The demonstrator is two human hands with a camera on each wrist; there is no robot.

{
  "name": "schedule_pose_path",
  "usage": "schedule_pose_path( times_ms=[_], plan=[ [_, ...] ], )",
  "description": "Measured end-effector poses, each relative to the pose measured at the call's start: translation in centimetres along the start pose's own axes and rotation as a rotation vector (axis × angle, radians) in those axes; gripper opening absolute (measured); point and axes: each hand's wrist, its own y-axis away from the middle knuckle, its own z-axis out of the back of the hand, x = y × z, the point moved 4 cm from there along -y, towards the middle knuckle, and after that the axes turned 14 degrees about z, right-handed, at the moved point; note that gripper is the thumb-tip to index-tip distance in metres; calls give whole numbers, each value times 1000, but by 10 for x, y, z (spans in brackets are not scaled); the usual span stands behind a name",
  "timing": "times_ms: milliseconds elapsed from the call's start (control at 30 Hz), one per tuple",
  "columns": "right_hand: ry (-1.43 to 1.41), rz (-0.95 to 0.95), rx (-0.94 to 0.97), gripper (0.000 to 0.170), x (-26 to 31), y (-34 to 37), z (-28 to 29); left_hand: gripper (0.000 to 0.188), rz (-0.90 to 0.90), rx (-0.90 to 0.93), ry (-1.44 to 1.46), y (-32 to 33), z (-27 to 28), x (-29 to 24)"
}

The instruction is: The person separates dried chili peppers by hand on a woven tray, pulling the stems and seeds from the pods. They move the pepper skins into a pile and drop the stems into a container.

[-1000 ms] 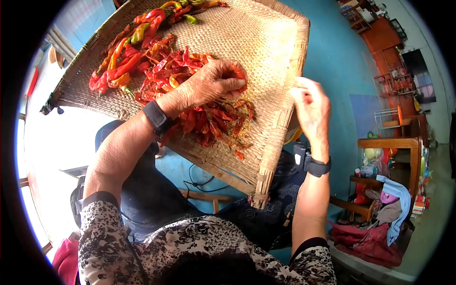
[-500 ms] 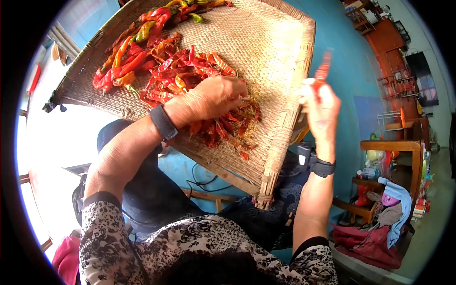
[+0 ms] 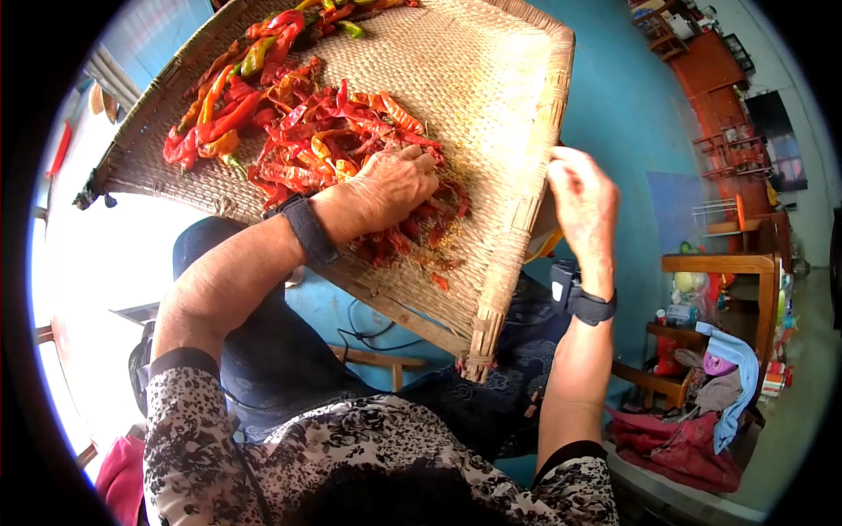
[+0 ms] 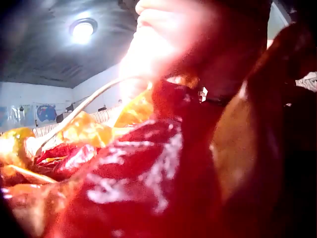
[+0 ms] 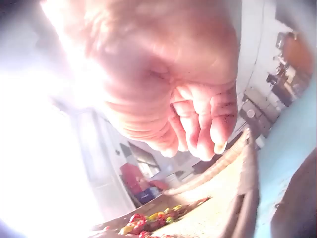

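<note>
A pile of wrinkled red and orange dried chili peppers (image 3: 303, 140) lies on a woven tray (image 3: 456, 61) in the head view. My left hand (image 3: 390, 184) rests on the near right part of that pile, fingers bent down among the peppers. Glossy red pepper skin (image 4: 133, 173) fills much of the left wrist view beneath the hand; I cannot tell whether its hidden fingertips pinch one. My right hand (image 3: 586, 206) is just outside the tray's right rim. In the right wrist view its fingers (image 5: 190, 116) curl loosely, with no pepper showing.
Smoother red, orange and green chili peppers (image 3: 237, 110) lie toward the tray's far left. Pale seeds are scattered on the weave. The tray's near corner sits above the person's legs (image 3: 272, 351). A wooden chair (image 3: 719, 263) with cloths stands at right.
One second ago the left hand held a red pepper; half a second ago the right hand held one upright. Now no pepper shows there, and the left hand is down in the pile.
</note>
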Motion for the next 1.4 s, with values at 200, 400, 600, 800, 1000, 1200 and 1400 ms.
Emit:
schedule_pose_path(
  times_ms=[200, 400, 600, 800, 1000, 1200, 1400],
  plan=[
    [-179, 228, 383, 17, 58, -6, -62, 13, 138, -22, 441, -6, 29, 1],
    [-89, 192, 302, 13, 47, -7, -53, 17, 242, 115, 608, -12, 40, 1],
    [38, -90, -159, 17, -5, -1, 12, 16, 105, 3, 442, -9, 16, 6],
    [472, -135, -2, 25, -51, 22, 33, 17, -90, 125, 131, -2, -1, -14],
    [24, 146, 163, 24, 27, -3, -9, 14, -96, 60, 202, 0, -9, -10],
    [16, 388, 696, 12, 50, 12, -73, 5, 96, 99, 131, -4, 7, 1],
    [14, 291, 739, 15, 37, 11, -89, 8, 160, 78, 284, -5, 14, 17]
  ],
)
